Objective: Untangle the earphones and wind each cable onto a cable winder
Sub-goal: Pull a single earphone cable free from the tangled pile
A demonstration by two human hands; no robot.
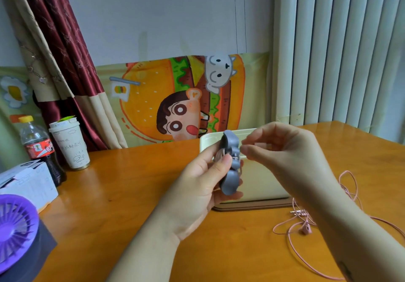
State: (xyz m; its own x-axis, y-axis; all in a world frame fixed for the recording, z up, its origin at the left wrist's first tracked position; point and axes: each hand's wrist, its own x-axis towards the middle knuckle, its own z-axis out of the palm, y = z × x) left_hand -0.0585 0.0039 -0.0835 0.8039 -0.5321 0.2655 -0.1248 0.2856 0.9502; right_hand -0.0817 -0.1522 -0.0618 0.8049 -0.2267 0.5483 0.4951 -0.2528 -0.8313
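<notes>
The left hand [203, 178] was shut tight around a grey cable winder [230, 163], holding it up over the table [131, 194]. Some pink cable was already wound on its middle. Just to the right, the right hand [282, 148] had its fingertips pinched together, most likely on the thin cable, but that was too blurry to tell. On the near right lay the loose pink earphones [305, 229]. They could snag and knot if pulled fast.
</notes>
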